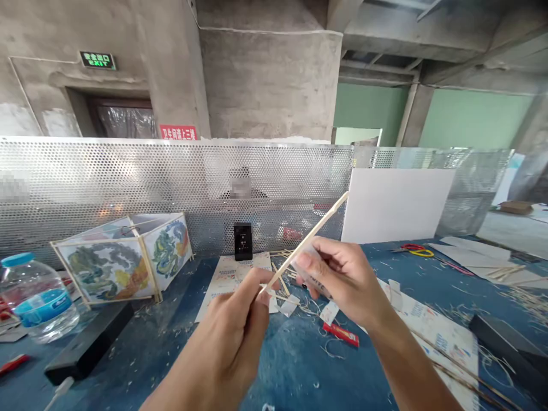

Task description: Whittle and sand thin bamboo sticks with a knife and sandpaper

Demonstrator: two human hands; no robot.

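Note:
A thin pale wooden stick (pixel 317 228) slants up to the right across the middle of the view. Its lower end is pinched between the thumb and finger of my left hand (pixel 240 325). My right hand (pixel 338 274) presses a small piece of printed, whitish paper or sheet (pixel 317 278) against the stick's middle; what exactly the sheet is cannot be made out. Below both hands lie small white scraps (pixel 289 305), wood shavings and a red-handled item (pixel 341 335) on the blue table (pixel 299 371).
A painted paper lantern frame (pixel 111 268), a water bottle (pixel 38 299) and a black bar (pixel 89 341) stand left. A phone (pixel 243 241) leans upright behind. Scissors (pixel 415 250), a printed board (pixel 432 331), sticks and a black block (pixel 509 348) lie right. Perforated metal panels border the back.

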